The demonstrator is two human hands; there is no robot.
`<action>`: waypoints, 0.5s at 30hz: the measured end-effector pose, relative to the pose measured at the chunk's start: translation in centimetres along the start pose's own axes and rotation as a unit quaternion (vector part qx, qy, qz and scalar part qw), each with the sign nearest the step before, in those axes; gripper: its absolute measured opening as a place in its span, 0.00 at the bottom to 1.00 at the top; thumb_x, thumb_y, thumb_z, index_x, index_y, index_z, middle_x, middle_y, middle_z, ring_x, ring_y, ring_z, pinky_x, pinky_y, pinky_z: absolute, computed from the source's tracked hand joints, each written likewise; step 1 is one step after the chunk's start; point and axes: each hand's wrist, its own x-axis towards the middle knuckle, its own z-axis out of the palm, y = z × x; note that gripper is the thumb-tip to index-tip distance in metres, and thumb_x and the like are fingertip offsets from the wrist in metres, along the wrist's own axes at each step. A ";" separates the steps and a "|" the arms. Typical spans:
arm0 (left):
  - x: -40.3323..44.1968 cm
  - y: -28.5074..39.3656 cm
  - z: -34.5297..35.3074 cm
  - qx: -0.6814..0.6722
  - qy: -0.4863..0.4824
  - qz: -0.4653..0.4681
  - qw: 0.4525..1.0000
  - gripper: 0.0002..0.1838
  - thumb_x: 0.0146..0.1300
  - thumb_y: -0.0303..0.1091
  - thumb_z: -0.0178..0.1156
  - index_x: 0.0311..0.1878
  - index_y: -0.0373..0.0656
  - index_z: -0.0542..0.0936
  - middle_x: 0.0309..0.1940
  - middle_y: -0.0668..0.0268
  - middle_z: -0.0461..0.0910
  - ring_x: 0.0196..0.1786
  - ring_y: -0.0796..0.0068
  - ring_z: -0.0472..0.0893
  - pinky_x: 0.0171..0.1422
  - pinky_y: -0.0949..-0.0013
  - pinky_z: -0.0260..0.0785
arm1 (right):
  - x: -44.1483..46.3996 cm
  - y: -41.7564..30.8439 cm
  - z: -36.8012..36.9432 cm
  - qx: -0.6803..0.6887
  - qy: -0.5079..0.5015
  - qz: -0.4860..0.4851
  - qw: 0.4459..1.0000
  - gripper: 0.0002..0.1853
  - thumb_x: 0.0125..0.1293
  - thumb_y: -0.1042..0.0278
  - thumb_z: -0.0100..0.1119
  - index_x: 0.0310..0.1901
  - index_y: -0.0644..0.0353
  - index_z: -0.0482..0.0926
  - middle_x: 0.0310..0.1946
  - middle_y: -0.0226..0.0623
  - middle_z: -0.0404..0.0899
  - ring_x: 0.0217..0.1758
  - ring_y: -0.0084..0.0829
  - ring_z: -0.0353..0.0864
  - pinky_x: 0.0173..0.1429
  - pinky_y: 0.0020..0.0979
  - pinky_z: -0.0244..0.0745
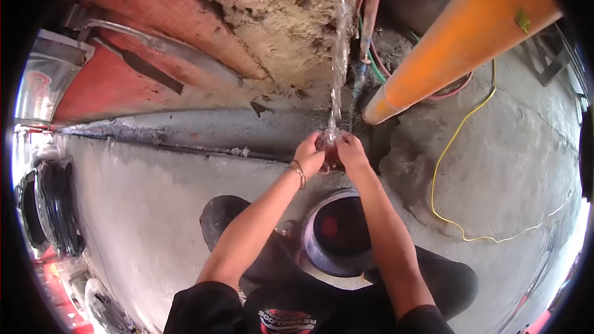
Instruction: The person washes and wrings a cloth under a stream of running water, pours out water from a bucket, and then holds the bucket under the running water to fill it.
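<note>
A stream of water (337, 77) falls from above onto my two hands, held close together. My left hand (310, 153), with bracelets at the wrist, has its fingers curled around one side of something reddish and wet. Opposite it, my right hand (351, 149) closes on the other side. Splashing water and my fingers hide what the held thing is. Below my forearms, between my knees, stands a pale round bucket (314, 258) with a dark inside and a reddish patch.
A thick orange pipe (458, 40) slants down at the right, near thin pipes and hoses. A yellow cord (440, 167) lies on the concrete floor (148, 210). A thin pipe (213, 150) runs along the wall base. Black round objects (55, 207) stand at far left.
</note>
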 end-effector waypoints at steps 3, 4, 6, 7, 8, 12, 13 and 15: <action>-0.3 1.7 -2.2 0.185 0.018 0.098 0.978 0.13 0.72 0.33 0.59 0.56 0.43 0.85 0.46 0.53 0.89 0.46 0.57 0.89 0.52 0.57 0.79 | -1.4 -0.5 -1.5 -0.042 -0.062 -0.070 0.995 0.17 0.74 0.58 0.61 0.53 0.63 0.86 0.43 0.49 0.89 0.47 0.39 0.90 0.51 0.36 0.81; -0.6 2.4 -2.8 0.256 0.015 0.125 0.958 0.12 0.74 0.35 0.59 0.54 0.44 0.86 0.45 0.52 0.89 0.47 0.55 0.89 0.52 0.58 0.79 | -1.8 -0.9 -2.0 -0.124 -0.047 -0.102 0.986 0.16 0.73 0.59 0.62 0.53 0.62 0.87 0.42 0.50 0.89 0.47 0.41 0.90 0.51 0.37 0.81; -0.1 1.1 -3.3 0.270 0.034 0.152 0.950 0.11 0.72 0.33 0.58 0.50 0.45 0.87 0.43 0.49 0.88 0.47 0.49 0.88 0.52 0.56 0.80 | -2.5 -2.1 -2.6 -0.228 -0.021 -0.152 0.961 0.15 0.72 0.59 0.62 0.51 0.60 0.87 0.41 0.50 0.89 0.45 0.44 0.90 0.50 0.39 0.81; 0.2 0.9 -3.3 0.273 0.042 0.166 0.947 0.10 0.71 0.32 0.58 0.48 0.45 0.88 0.42 0.48 0.87 0.47 0.46 0.87 0.51 0.55 0.80 | -2.9 -3.0 -2.9 -0.253 -0.011 -0.169 0.953 0.15 0.71 0.59 0.63 0.49 0.60 0.88 0.41 0.50 0.89 0.43 0.45 0.90 0.49 0.39 0.81; 0.5 0.8 -3.3 0.301 0.023 0.096 0.949 0.11 0.70 0.32 0.57 0.48 0.47 0.88 0.43 0.50 0.88 0.47 0.46 0.87 0.52 0.54 0.80 | -3.6 -3.8 -3.2 -0.280 -0.003 -0.183 0.943 0.14 0.70 0.59 0.64 0.48 0.59 0.88 0.40 0.50 0.88 0.42 0.46 0.90 0.48 0.40 0.81; 1.5 0.5 -2.7 0.362 -0.098 0.125 0.919 0.15 0.67 0.31 0.58 0.54 0.47 0.86 0.47 0.50 0.87 0.52 0.47 0.86 0.56 0.53 0.79 | -4.9 -5.4 -2.9 -0.269 0.015 -0.244 0.932 0.11 0.69 0.64 0.64 0.44 0.62 0.88 0.32 0.49 0.87 0.36 0.43 0.89 0.44 0.37 0.81; 1.3 0.5 -2.5 0.302 -0.073 0.155 0.938 0.15 0.66 0.32 0.59 0.54 0.46 0.85 0.47 0.49 0.86 0.53 0.47 0.86 0.56 0.53 0.79 | -4.8 -5.6 -2.8 -0.241 0.016 -0.253 0.937 0.11 0.69 0.65 0.64 0.44 0.63 0.87 0.31 0.48 0.86 0.35 0.42 0.89 0.43 0.36 0.80; 0.5 0.6 -2.1 0.179 -0.021 0.210 0.961 0.16 0.65 0.34 0.61 0.55 0.45 0.85 0.48 0.48 0.86 0.54 0.47 0.85 0.56 0.52 0.78 | -4.2 -5.6 -2.8 -0.229 0.032 -0.231 0.945 0.10 0.71 0.66 0.65 0.44 0.65 0.87 0.29 0.45 0.86 0.32 0.34 0.87 0.42 0.34 0.79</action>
